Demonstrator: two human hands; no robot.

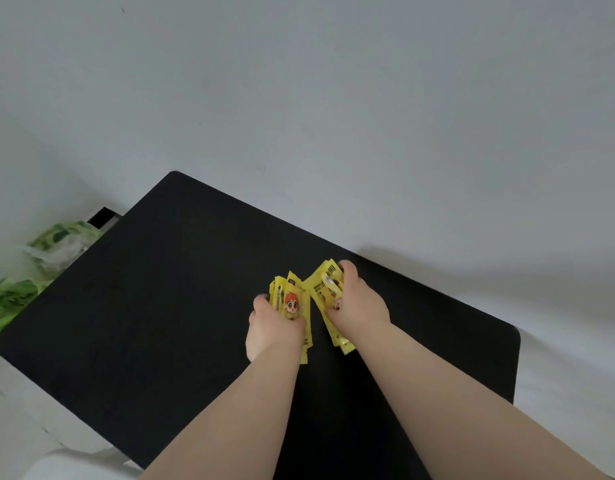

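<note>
Two bundles of yellow snack packets are held over a black table (160, 306). My left hand (273, 332) grips the left bundle of yellow packets (292, 299), whose front packet shows a cartoon face with orange hair. My right hand (359, 306) grips the right bundle of yellow packets (328, 289), thumb across its front and fingers curled over its far edge. The lower ends of both bundles stick out below my hands. The two bundles stand close together, fanned slightly apart at the top.
A green and white plastic bag (39, 268) lies on the floor off the table's left edge, beside a small black object (101, 216). A plain grey-white wall (333, 98) runs behind the table.
</note>
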